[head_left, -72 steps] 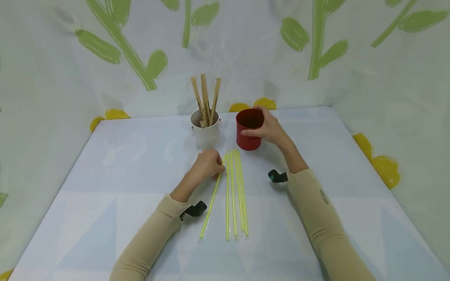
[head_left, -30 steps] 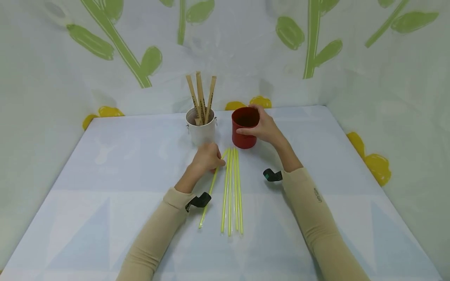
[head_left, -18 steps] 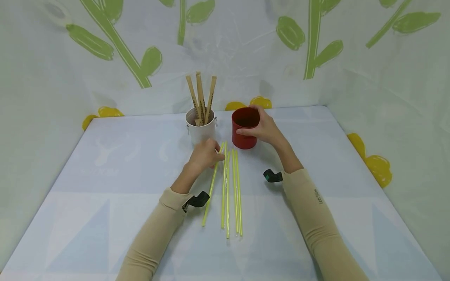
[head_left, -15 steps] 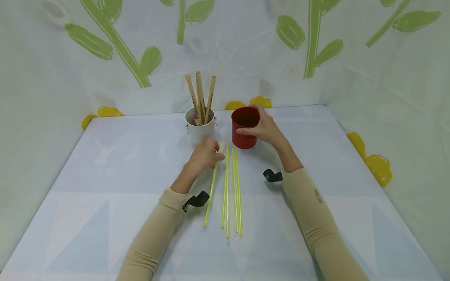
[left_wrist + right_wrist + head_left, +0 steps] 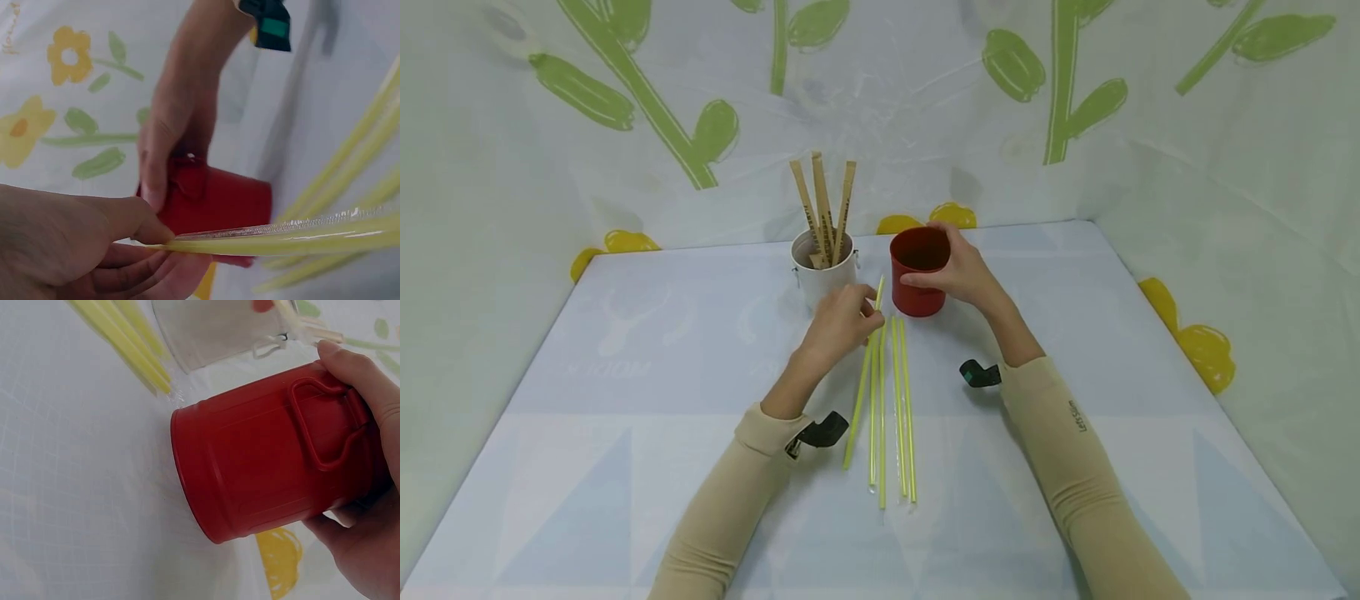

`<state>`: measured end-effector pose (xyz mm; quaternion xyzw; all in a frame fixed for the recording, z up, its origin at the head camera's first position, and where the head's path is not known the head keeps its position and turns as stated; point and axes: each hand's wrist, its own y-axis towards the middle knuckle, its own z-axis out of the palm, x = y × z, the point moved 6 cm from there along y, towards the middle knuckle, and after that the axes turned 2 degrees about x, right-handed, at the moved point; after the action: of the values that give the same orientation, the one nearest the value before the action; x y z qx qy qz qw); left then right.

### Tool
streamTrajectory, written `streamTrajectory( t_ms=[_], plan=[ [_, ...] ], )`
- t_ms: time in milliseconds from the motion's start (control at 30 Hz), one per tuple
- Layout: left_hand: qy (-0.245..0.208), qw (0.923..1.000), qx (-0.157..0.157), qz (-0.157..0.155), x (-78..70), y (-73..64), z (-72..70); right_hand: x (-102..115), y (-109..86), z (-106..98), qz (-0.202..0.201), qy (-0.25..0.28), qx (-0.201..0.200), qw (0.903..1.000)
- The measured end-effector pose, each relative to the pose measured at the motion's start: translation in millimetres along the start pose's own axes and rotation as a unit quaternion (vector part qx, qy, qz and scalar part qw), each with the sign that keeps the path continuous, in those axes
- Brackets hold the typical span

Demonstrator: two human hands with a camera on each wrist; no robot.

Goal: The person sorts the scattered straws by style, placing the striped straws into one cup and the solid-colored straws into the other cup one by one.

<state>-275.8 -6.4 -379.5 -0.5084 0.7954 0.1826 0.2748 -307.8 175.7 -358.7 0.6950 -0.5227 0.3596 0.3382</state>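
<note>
My left hand [image 5: 838, 321] pinches a yellow drinking straw [image 5: 857, 404] in a clear wrapper near its far end, between thumb and fingers. The straw slants, its far end pointing up between the two pails. In the left wrist view the wrapped straw crosses in front of the red pail [image 5: 219, 200]. My right hand [image 5: 962, 271] grips that small red metal pail at its rim from the right, thumb on the near side. A wire handle hangs on the pail's side in the right wrist view. Several more wrapped yellow straws [image 5: 882, 433] lie side by side just right of the held one.
A small white metal pail [image 5: 820, 283] stands left of the red one, holding several brown paper-wrapped sticks [image 5: 822, 200] upright. Behind rises a white backdrop [image 5: 887, 150] with green leaf prints. A pale blue and white cloth covers the table [image 5: 625, 375].
My left hand has moved forward towards the pails and raised the straw's far end. The straws beside it have shifted slightly. My right hand keeps its grip on the red pail.
</note>
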Motion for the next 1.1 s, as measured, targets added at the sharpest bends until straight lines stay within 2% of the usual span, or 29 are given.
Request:
streamTrajectory(
  t_ms=[167,267,400,567,667,833,900,1000,1100],
  plan=[
    [-0.007,0.9989,-0.033,0.033,-20.2,-1.9,-13.5,-2.9,1.1,-1.0,0.001,-0.007,-0.001,1.0000],
    [-0.012,0.9967,-0.057,0.057,-32.1,-0.9,-21.7,-17.1,8.2,-1.5,-0.001,-0.004,-0.005,1.0000],
    [-0.009,0.9903,-0.096,0.100,-50.3,0.8,-35.2,-34.7,17.0,-0.2,-0.008,-0.002,-0.009,0.9999],
    [-0.001,0.9798,-0.146,0.137,-72.9,3.6,-56.8,-38.2,19.7,0.6,-0.023,-0.010,-0.015,0.9996],
    [-0.006,0.9696,-0.185,0.160,-87.0,4.4,-71.3,-37.5,19.4,0.8,-0.027,-0.012,-0.017,0.9994],
    [-0.027,0.9444,-0.256,0.205,-107.4,4.8,-91.5,-36.4,18.9,-0.1,-0.031,-0.015,-0.021,0.9992],
    [-0.037,0.9360,-0.273,0.219,-114.5,4.6,-97.3,-35.6,18.8,-0.5,-0.035,-0.016,-0.020,0.9991],
    [-0.042,0.9286,-0.286,0.233,-124.7,5.8,-104.1,-33.5,18.2,-0.6,-0.034,-0.012,-0.015,0.9993],
    [-0.038,0.9251,-0.292,0.240,-132.6,9.1,-108.9,-28.0,15.2,-0.8,-0.028,-0.011,-0.012,0.9995]
  ],
)
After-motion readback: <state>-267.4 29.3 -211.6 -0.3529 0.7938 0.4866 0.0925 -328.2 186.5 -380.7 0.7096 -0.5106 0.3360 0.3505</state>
